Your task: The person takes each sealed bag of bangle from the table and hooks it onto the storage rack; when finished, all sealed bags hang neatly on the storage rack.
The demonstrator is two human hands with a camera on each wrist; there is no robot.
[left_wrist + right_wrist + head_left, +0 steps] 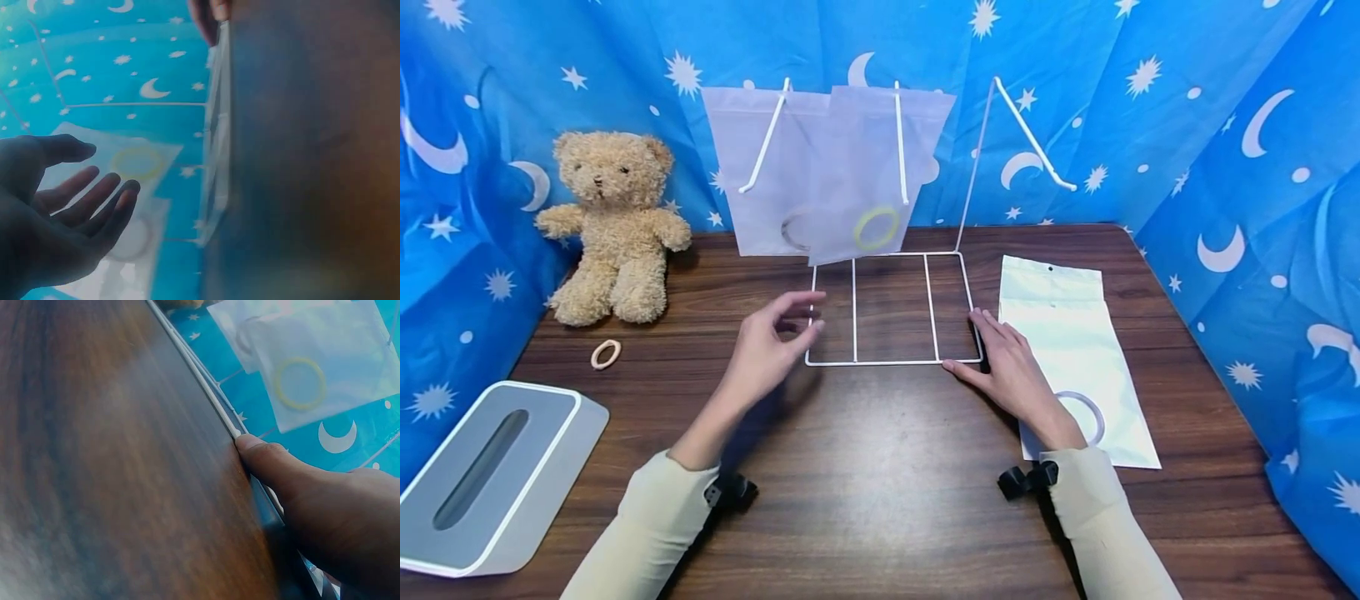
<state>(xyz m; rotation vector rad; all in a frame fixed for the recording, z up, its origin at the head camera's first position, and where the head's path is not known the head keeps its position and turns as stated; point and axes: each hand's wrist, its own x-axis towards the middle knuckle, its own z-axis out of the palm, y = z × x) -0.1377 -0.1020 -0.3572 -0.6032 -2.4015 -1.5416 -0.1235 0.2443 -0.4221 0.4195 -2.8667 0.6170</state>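
A white wire display rack [893, 363] stands on the table, its flat base toward me and its hooks at the back. Two frosted pouches hang from the left and middle hooks: one [760, 167] shows a dark ring, and the front one [857, 175] a yellow ring [876, 228]. My left hand [769, 340] hovers at the base's left side, fingers spread and relaxed, holding nothing. With fairly straight fingers along the right side bar and thumb [253, 442] on the front bar, my right hand [1011, 367] touches the base's right front corner.
A white pouch [1060, 333] with a pale ring lies at right, partly under my right wrist. On the left are a teddy bear [617, 225], a small beige ring [606, 354] and a grey-topped tissue box [542, 467]. Blue curtains [1195, 167] border the table.
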